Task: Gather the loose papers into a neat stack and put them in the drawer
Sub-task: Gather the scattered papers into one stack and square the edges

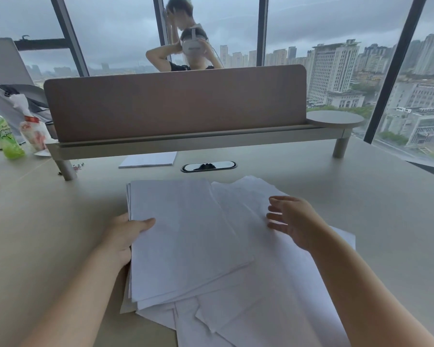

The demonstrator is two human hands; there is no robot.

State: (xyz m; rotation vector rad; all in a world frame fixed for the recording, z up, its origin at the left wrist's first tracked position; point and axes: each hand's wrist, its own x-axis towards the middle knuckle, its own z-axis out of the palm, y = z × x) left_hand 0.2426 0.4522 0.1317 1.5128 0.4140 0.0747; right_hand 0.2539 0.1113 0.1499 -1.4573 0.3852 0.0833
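A spread of loose white papers (236, 259) covers the lower middle of the frame, lying on the pale counter (361, 186). On the left part of the spread a thicker stack (183, 234) sits roughly squared on top, its edges slightly fanned at the near left corner, while the sheets to the right and at the bottom lie crooked and overlap one another.

The left hand (123, 236) grips the left edge of that stack, thumb lying flat on the top sheet and the fingers tucked out of sight underneath. The right hand (293, 219) is over the right side of the papers with fingers relaxed and spread, holding nothing; whether the fingertips actually touch the sheets I cannot tell.

Farther back, just above the centre, a small white notepad (148, 159) lies flat beside an oval cable port (208, 166) set in the counter. A brown divider panel (173, 101) stands on a raised shelf across the middle. At the left edge stand a green bottle (3, 136) and a tissue pack (34, 131). Behind the panel, at top centre, another person (186, 48) wears a white headset, with tall windows and a grey city skyline beyond.
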